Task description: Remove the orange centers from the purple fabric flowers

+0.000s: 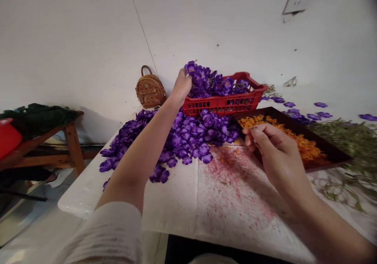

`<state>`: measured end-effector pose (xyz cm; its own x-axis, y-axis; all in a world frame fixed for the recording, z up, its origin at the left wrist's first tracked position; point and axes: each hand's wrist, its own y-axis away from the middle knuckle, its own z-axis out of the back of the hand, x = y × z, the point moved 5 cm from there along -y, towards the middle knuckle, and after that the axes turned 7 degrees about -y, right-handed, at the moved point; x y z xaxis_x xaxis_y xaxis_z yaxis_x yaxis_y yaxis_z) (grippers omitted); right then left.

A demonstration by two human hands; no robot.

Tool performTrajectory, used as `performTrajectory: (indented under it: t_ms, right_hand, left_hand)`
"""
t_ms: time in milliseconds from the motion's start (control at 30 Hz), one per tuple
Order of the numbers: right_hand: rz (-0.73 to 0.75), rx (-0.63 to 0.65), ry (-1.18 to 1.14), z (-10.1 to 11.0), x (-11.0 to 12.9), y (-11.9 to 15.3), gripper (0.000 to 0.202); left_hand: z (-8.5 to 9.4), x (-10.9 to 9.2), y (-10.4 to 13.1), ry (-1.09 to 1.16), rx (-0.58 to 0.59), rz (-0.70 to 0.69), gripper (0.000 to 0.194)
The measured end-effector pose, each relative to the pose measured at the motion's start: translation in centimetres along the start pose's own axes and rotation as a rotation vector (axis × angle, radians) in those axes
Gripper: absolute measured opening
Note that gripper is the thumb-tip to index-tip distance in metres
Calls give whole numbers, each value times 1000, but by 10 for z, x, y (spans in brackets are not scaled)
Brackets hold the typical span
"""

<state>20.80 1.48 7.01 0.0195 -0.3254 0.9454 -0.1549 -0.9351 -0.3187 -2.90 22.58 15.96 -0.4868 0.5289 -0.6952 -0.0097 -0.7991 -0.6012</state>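
My left hand [183,85] reaches out to the left end of the red basket [224,104], its fingers closed round a purple flower [191,68]. More purple flowers fill the basket. In front of it spreads a heap of loose purple petals [185,134]. My right hand [272,148] is over the near left edge of the dark tray [338,158] with orange flower pieces [306,146]. Its thumb and forefinger are pinched together, and whatever they hold, if anything, is too small to make out.
Green stems [350,146] and scattered purple petals [319,115] lie at the right. A brown backpack [150,89] leans on the wall behind the table [173,201]. Left of the table is a wooden bench [73,148] with dark green material and a red object [8,138].
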Motion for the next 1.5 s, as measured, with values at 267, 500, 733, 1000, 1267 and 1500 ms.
performTrajectory:
  t_ms: [267,500,733,1000,1267,1500]
  right_hand:
    - [94,-279,878,107,6,24,22]
    - [-37,-188,1417,187,-40,59,25]
    - [4,26,1066,153,-48,80,17]
    - [-122,162,507,80,-56,96,13]
    - [93,213,460,13,-29,71,12]
    - [-45,358,381,-20,-42,56,8]
  left_hand:
    - [-23,2,53,-331,164,48,30]
    - [-21,-4,195,-231,483,86,14]
    - [-36,-25,243,-63,613,190,18]
    - [-83,-68,279,211,764,326,23]
    - [-66,-52,274,314,663,453,20]
    - [-31,-30,275,308,600,546,11]
